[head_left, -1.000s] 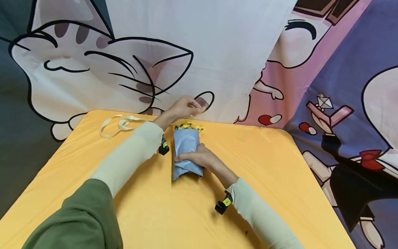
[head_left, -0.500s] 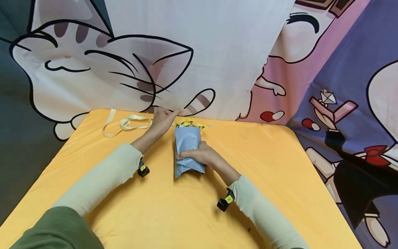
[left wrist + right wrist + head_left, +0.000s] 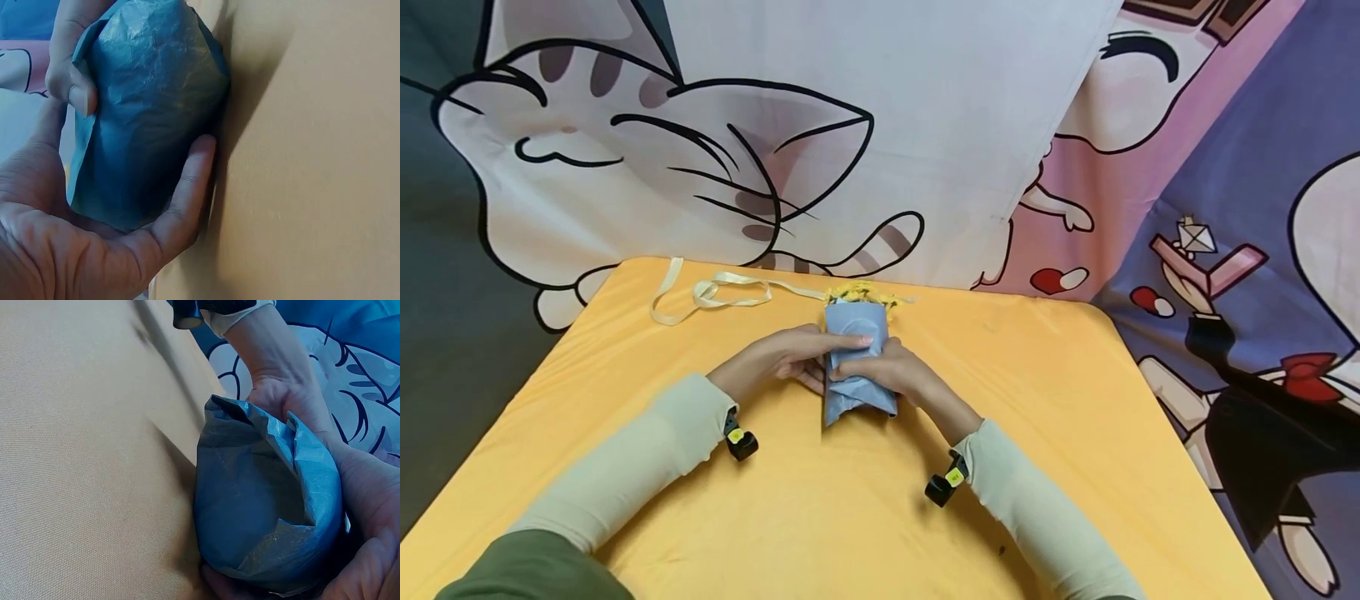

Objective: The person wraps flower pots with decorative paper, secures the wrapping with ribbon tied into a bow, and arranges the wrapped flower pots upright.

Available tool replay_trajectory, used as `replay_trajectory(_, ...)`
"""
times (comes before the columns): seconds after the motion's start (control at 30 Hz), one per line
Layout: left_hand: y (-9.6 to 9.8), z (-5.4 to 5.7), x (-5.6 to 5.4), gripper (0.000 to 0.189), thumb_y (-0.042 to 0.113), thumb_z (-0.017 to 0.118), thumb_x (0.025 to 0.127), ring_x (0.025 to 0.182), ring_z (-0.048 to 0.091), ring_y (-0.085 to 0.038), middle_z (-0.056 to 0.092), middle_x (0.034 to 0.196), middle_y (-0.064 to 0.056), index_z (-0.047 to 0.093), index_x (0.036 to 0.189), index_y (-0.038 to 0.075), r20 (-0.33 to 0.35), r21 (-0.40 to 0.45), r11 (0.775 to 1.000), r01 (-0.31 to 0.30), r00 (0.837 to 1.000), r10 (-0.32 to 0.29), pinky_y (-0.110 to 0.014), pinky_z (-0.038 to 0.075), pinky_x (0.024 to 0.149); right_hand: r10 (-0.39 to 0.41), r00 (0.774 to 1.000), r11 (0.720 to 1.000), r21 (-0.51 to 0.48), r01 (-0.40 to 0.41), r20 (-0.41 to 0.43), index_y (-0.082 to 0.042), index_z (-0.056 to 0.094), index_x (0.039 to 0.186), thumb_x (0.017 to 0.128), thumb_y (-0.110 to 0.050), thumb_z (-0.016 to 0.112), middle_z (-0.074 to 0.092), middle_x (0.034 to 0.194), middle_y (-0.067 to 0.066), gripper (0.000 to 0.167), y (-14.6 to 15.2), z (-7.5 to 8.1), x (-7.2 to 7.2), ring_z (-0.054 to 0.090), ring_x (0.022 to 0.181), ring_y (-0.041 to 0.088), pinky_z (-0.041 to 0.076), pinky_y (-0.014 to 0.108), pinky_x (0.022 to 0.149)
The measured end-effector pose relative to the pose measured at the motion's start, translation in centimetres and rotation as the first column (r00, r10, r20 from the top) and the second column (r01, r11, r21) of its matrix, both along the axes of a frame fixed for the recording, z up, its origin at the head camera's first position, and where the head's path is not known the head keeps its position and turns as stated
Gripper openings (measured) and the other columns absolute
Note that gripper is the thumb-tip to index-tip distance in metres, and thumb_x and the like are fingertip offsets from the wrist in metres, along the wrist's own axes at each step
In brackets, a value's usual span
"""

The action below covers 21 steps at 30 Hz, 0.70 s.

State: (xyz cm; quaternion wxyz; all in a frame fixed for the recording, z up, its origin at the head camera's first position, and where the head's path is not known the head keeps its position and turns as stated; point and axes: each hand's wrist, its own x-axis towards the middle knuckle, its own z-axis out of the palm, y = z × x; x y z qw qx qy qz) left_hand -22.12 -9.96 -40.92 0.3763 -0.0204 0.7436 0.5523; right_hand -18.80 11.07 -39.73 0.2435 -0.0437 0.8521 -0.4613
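Observation:
A bouquet [image 3: 856, 315] in blue wrapping paper lies on the yellow cloth, its yellow flowers [image 3: 859, 292] pointing away from me. My right hand [image 3: 895, 367] grips the lower part from the right, thumb across the front. From the left, my left hand [image 3: 778, 353] holds the wrapping just above that thumb. In the left wrist view, its thumb and fingers [image 3: 187, 187] sit on opposite sides of the blue paper [image 3: 147, 112]. The right wrist view shows the folded, crinkled bottom end of the wrapping [image 3: 250, 494]. A pale yellow ribbon [image 3: 706, 293] lies loosely looped to the left, one end reaching the flowers.
The yellow-covered table [image 3: 790, 517] ends just behind the flowers, against a hanging cartoon-printed cloth [image 3: 955, 125]. A small dark speck [image 3: 1002, 550] lies near my right forearm.
My left hand has come back from above the flowers, past the ribbon, to the bouquet's left side and taken hold of it. The ribbon's end now stretches toward the flowers. My right hand stays put.

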Motion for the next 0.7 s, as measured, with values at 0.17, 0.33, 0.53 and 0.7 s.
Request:
replay_trajectory(0.17,0.7,-0.6,-0.3,0.078,0.065,0.082,0.096,0.095,0.075,-0.018,0.071,0.119,-0.011,0.064,0.131,-0.003,-0.048,-0.024,1.000,-0.005,0.999,0.004,-0.035,0.069,0.080,0.007,1.000,1.000,-0.015,-0.007,0.005,-0.003,0.066,0.132,0.084,-0.050,0.093,0.069,0.128,0.015,0.072,0.1,0.0,0.1,0.070,0.106,0.023,0.056,0.033,0.090)
replay_trajectory(0.33,0.9,-1.2,-0.6,0.083,0.064,0.082,0.097,0.099,0.075,-0.020,0.069,0.126,-0.015,0.061,0.136,-0.006,-0.085,-0.049,0.999,-0.013,0.996,0.009,-0.034,0.069,0.080,0.006,1.000,1.000,-0.030,-0.006,-0.004,-0.002,0.066,0.131,0.084,-0.051,0.093,0.070,0.126,0.016,0.073,0.2,0.0,0.1,0.071,0.104,0.024,0.057,0.033,0.089)
replay_trajectory(0.53,0.8,-1.9,-0.8,0.083,0.061,0.082,0.097,0.095,0.078,-0.021,0.074,0.121,-0.016,0.061,0.137,-0.009,-0.117,-0.022,1.000,-0.014,0.993,0.011,-0.035,0.069,0.079,0.007,1.000,0.999,-0.049,-0.007,-0.004,-0.004,0.068,0.128,0.084,-0.052,0.094,0.074,0.120,0.014,0.071,0.2,-0.3,0.0,0.073,0.101,0.023,0.058,0.032,0.087)
replay_trajectory(0.7,1.0,-1.9,-0.6,0.088,0.060,0.082,0.097,0.103,0.079,-0.025,0.073,0.133,-0.022,0.058,0.143,-0.011,-0.142,-0.020,1.000,-0.014,0.990,0.011,-0.038,0.070,0.084,0.077,0.997,0.994,-0.075,-0.076,0.011,-0.007,0.070,0.132,0.092,-0.058,0.087,0.076,0.120,0.010,0.066,0.9,0.0,-0.1,0.075,0.105,0.020,0.059,0.032,0.092)
